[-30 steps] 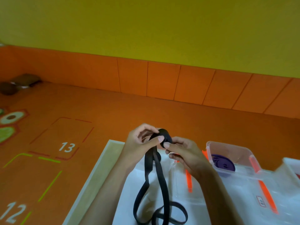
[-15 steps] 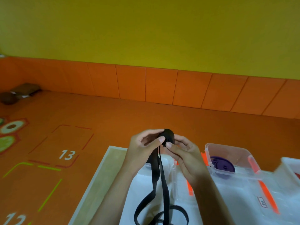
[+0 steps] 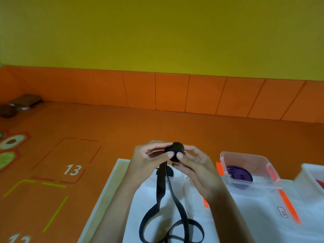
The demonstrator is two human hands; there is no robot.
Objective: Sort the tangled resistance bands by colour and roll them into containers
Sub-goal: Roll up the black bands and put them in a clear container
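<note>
Tabletop [image 3: 107,193]: black roll [image 3: 175,151] between hands [image 3: 146,161] [image 3: 197,166]

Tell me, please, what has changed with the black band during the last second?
The black roll between the left hand and right hand looks slightly thicker, so winding went on; its tail hangs straighter. Both hands still grip the roll. The purple band stayed in its container.

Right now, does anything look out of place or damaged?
Nothing stands out. The left hand and right hand pinch the half-rolled black band, its loose tail looping below; the purple band sits coiled in its container.
</note>
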